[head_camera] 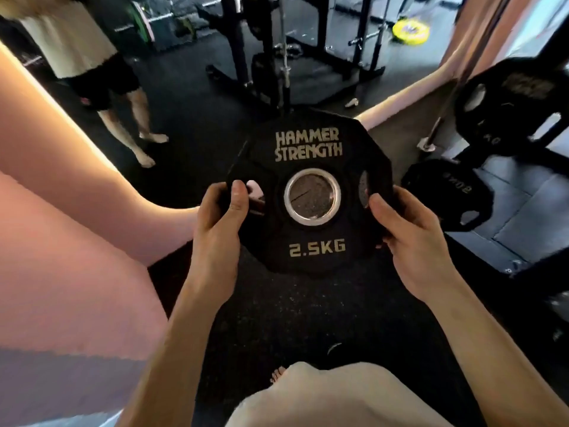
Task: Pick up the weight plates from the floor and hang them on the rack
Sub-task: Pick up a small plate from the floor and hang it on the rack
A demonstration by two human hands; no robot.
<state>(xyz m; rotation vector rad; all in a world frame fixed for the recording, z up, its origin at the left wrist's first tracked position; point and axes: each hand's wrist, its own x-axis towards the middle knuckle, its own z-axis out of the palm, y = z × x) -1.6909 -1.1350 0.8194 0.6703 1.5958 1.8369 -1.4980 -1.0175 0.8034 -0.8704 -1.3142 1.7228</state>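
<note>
Item: black 2.5 kg weight plate point(309, 192), held up off the dark speckled rubber floor point(277, 303), face toward the holder. Many-sided rim, steel-ringed centre hole, grip cut-outs either side of the hub. Pale lettering reads "HAMMER STRENGTH" above the hole and "2.5KG" below it.

Left hand point(220, 217): grips the plate's left edge, thumb laid over the front face, fingertips showing through the left cut-out.

Right hand point(406, 232): grips the right edge, thumb on the face beside the right cut-out, other fingers wrapped out of sight behind the rim.

Beyond and to the right of the right hand: two larger black plates on a rack. The lower plate point(449, 195) bears upside-down lettering that looks like "20KG", though it is blurred. The upper plate point(508, 106) carries lettering too blurred to read.

Beyond the plate: black rack uprights point(237, 41) and a chrome bar point(284, 63).

Far right, well past both hands: a yellow plate point(411, 29) on the floor.

Beyond the left hand: a barefoot person point(101, 72) in black shorts and a pale top, standing.
</note>
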